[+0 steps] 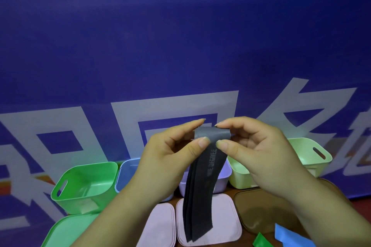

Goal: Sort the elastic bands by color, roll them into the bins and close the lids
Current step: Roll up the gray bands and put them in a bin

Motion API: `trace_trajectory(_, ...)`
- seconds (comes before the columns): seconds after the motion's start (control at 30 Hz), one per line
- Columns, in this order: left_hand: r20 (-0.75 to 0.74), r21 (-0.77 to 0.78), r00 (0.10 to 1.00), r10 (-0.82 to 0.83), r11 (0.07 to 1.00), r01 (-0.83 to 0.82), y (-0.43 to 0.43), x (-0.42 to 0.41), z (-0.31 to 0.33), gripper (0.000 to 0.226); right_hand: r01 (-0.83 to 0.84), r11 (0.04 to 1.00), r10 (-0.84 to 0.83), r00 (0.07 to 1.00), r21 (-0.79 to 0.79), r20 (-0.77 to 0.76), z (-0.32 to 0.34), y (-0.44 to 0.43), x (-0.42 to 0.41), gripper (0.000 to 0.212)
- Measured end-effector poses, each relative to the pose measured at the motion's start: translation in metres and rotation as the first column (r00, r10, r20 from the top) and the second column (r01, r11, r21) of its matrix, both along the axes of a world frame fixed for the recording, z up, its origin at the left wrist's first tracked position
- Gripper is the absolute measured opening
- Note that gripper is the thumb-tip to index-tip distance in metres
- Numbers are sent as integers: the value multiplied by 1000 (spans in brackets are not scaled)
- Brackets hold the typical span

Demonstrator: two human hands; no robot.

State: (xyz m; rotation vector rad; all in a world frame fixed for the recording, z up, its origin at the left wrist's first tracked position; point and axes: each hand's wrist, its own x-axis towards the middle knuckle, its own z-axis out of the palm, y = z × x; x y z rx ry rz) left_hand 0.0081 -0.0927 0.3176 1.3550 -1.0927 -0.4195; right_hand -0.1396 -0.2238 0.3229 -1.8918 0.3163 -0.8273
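Two hands meet at centre frame: our left hand (172,152) and right hand (259,150) each pinch the top end of the black band (202,196), curling it over, probably to start the roll, while its length hangs above a pink lid (224,218). Across the lower frame stand the green bin (70,200), blue bin (128,170), lilac bin (225,174) and pale green bin (313,152), all uncovered. We see no bands in the outer two; our hands partly hide the middle pair.

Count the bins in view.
4, in one row: green bin far left, blue bin next, lilac bin behind the black band, pale green bin right. Others may be hidden.
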Motion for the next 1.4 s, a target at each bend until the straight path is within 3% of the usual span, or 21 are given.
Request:
trace_trajectory(0.53, 116, 4, 993, -12, 1000, 12, 4, 9, -7, 44, -60, 954, 80, 995, 294, -59, 2, -2, 5, 17)
trace_trajectory(0.73, 79, -25, 997, 13, 1000, -11, 8, 7, -3, 39, -49, 975, 71, 993, 216, -94, 2, 3, 4, 33)
trace_trajectory(0.97, 4, -31, 999, 45, 999, -45, 9, 7, -4, 37, -103, 989, 110, 992, 104, -62, 2, 7, 0, 38)
trace_trajectory(1.17, -48, -5, 998, 43, 999, -43, 7, -2, -4, 42, -33, 999, 33, 999, 8, -3, -2, 8, 2, 38)
trace_trajectory(1.4, -37, 19, 997, 69, 997, -68, 5, -6, -6, 43, -10, 1000, 10, 1000, 7, -19, -5, 7, 3, 40)
